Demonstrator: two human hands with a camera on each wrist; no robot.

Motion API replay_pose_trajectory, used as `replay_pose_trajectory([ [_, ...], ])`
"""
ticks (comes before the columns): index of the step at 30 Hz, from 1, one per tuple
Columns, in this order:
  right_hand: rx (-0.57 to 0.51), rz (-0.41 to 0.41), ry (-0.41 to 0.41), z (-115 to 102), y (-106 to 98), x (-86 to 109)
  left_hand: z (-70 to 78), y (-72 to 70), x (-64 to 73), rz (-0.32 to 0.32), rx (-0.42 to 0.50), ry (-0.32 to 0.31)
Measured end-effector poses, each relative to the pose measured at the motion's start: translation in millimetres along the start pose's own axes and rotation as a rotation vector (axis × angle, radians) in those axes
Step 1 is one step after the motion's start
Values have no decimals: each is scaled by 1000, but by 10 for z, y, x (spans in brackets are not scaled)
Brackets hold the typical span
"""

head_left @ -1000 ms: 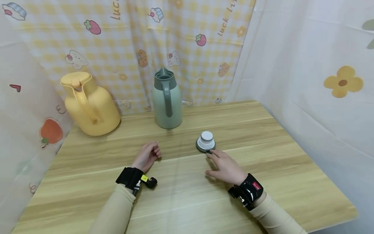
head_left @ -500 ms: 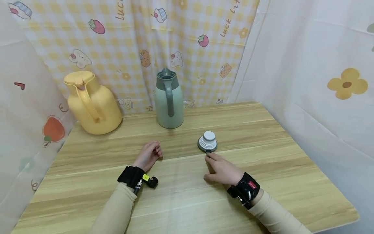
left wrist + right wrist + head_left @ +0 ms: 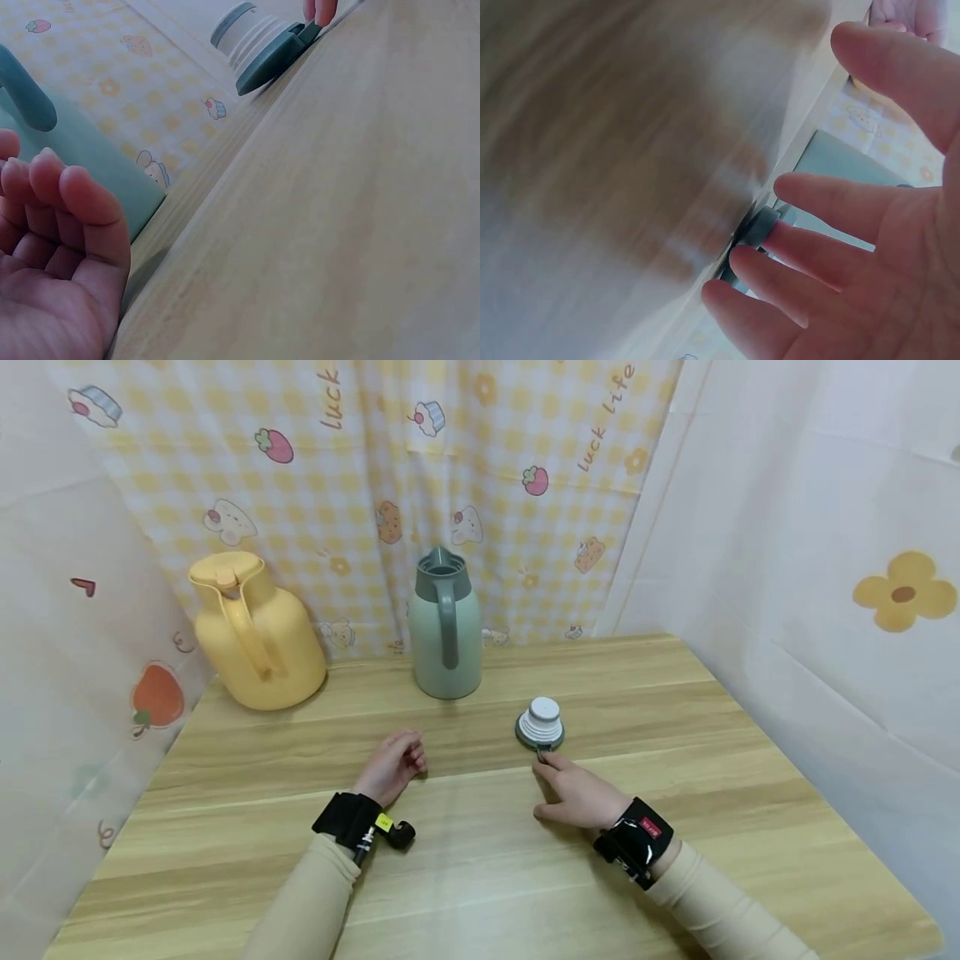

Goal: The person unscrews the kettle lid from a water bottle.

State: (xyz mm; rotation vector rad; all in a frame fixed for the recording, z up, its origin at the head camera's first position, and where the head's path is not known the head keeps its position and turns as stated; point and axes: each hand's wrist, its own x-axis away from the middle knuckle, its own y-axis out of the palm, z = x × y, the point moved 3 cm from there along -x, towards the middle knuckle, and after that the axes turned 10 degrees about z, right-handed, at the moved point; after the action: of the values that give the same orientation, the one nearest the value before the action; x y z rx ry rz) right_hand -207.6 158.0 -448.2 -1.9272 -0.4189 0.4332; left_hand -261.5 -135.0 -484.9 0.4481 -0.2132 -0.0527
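Observation:
An upside-down flask lid (image 3: 542, 727), with a white ridged plug and a dark green rim, lies on the wooden table. Its small green tab (image 3: 309, 34) points toward me. My right hand (image 3: 583, 795) is at that tab; the fingers are spread and nearly straight, and a fingertip touches it in the right wrist view. The thumb stands apart. My left hand (image 3: 392, 768) rests on the table with loosely curled fingers and holds nothing. Beyond it stands a pale green vacuum jug (image 3: 444, 647) with a dark green handle, its top uncovered.
A yellow jug (image 3: 262, 647) with a lid on stands at the back left of the table (image 3: 480, 877). A patterned curtain (image 3: 495, 443) hangs right behind both jugs. White cloth walls (image 3: 810, 527) rise at the sides.
The head view has shifted, so everything sits farther right and slightly lower. My right fingers have drawn back slightly from the rim to the lid's tab. The left hand keeps its place.

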Motion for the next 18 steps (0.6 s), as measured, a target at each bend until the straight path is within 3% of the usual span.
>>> replay_pose_trajectory([
  [9,-39,-6,32,118,-34,-109,-14,4,20,7,-9,16],
  [18,-1,-5,50,280,-68,-376,-15,2,37,17,-15,3],
])
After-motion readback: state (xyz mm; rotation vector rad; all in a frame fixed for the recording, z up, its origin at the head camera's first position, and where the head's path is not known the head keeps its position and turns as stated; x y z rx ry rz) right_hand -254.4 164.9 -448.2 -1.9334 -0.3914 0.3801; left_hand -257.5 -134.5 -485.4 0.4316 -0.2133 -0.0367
